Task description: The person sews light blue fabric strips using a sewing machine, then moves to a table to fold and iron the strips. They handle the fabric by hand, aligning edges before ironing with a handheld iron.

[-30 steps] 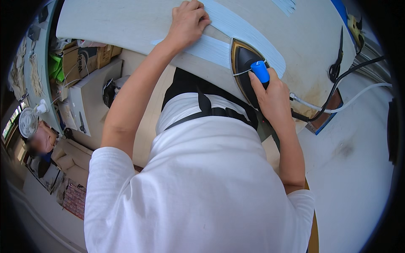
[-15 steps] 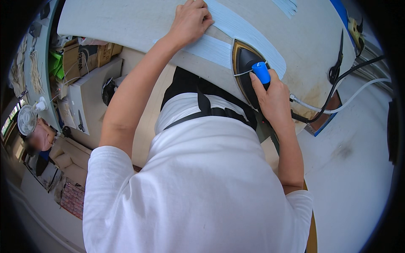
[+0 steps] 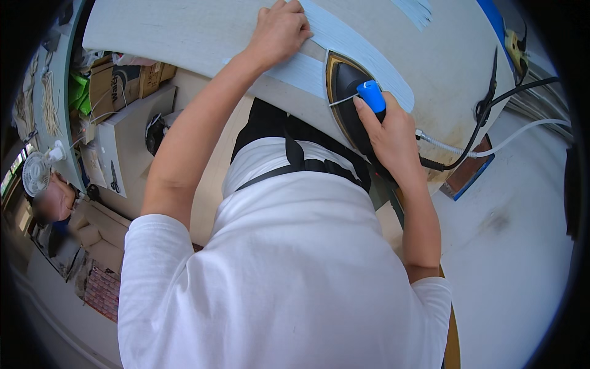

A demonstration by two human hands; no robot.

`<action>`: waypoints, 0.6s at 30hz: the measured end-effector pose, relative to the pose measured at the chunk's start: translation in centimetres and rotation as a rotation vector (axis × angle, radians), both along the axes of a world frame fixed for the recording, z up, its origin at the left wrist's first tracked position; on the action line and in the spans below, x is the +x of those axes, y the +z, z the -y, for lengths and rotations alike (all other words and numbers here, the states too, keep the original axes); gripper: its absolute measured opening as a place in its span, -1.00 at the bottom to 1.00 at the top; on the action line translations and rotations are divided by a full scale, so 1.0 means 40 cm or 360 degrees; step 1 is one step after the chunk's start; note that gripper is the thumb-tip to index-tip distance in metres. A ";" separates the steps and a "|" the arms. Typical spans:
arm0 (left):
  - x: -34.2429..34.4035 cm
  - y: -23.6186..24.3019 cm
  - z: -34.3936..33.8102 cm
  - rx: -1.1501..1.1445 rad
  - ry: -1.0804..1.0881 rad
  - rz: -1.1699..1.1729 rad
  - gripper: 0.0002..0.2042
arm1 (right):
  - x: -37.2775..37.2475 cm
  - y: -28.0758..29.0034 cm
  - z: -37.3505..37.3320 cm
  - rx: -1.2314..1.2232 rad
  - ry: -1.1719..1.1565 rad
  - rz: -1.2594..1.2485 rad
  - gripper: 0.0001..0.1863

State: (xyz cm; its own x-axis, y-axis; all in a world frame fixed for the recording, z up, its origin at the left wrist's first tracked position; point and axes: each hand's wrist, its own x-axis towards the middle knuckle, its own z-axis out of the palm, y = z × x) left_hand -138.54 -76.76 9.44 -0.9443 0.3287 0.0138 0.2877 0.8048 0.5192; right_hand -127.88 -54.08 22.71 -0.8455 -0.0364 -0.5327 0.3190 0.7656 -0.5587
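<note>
My right hand [image 3: 395, 130] is wrapped round the handle of a steam iron [image 3: 344, 86] that has a dark body, a gold-brown edge and a blue cap at the top of its grip. The iron's tip lies over light blue pleated fabric [image 3: 369, 52] spread along the ironing board [image 3: 178, 31]. On the same fabric, farther to the left, my left hand [image 3: 279, 32] has its fingers curled together at the inner edge of the cloth. Its fingertips are partly hidden.
A white hose [image 3: 528, 132] and a black cable run rightward from the iron. Black scissors [image 3: 487, 101] lie on the board's right side. Another light blue piece [image 3: 416, 11] lies at the far edge. Boxes [image 3: 129, 80] stand below left; a person [image 3: 56, 200] sits far left.
The iron has slid a short way to the left and slightly toward the far side along the fabric, with my right hand on it. My left hand has hardly moved.
</note>
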 end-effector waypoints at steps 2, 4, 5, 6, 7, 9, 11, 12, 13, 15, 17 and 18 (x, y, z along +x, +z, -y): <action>0.005 0.002 -0.011 0.0008 -0.0006 -0.0013 -0.89 | -0.003 0.002 -0.001 -0.0004 0.0021 0.0005 -0.55; 0.005 0.000 -0.010 0.0001 -0.0015 -0.0021 -0.91 | -0.004 0.004 0.002 0.0033 0.0049 0.0007 -0.55; 0.004 -0.005 -0.002 -0.0009 -0.0022 -0.0022 -0.92 | -0.002 0.002 0.004 0.0072 0.0066 0.0005 -0.55; 0.001 -0.007 0.003 -0.0019 -0.0030 -0.0024 -0.92 | 0.001 -0.001 0.006 0.0111 0.0082 0.0004 -0.56; 0.005 -0.004 0.004 0.0007 -0.0053 -0.0098 -0.92 | 0.009 -0.003 0.001 0.0125 0.0062 -0.0031 -0.56; 0.029 0.014 0.009 0.0028 -0.0090 -0.0238 -0.92 | 0.035 -0.011 -0.026 0.0123 0.0027 -0.0095 -0.58; 0.050 0.007 -0.010 0.0019 -0.0154 -0.0278 -0.89 | 0.060 -0.006 -0.055 0.0108 -0.0118 -0.0020 -0.59; 0.060 -0.001 -0.016 0.0015 -0.0189 -0.0298 -0.86 | 0.070 -0.008 -0.065 0.0101 -0.0193 0.0018 -0.60; 0.061 -0.007 -0.022 0.0038 -0.0253 -0.0247 -0.81 | 0.077 -0.012 -0.072 0.0115 -0.0218 0.0015 -0.60; 0.067 -0.014 -0.039 0.0110 -0.0259 -0.0196 -0.87 | 0.073 0.000 -0.071 0.0118 -0.0242 0.0061 -0.60; 0.065 -0.028 -0.050 0.0155 -0.0264 -0.0173 -0.90 | 0.067 -0.002 -0.070 0.0101 -0.0257 0.0064 -0.59; 0.061 -0.038 -0.047 0.0169 -0.0263 -0.0172 -0.91 | 0.065 -0.007 -0.068 0.0087 -0.0256 0.0047 -0.59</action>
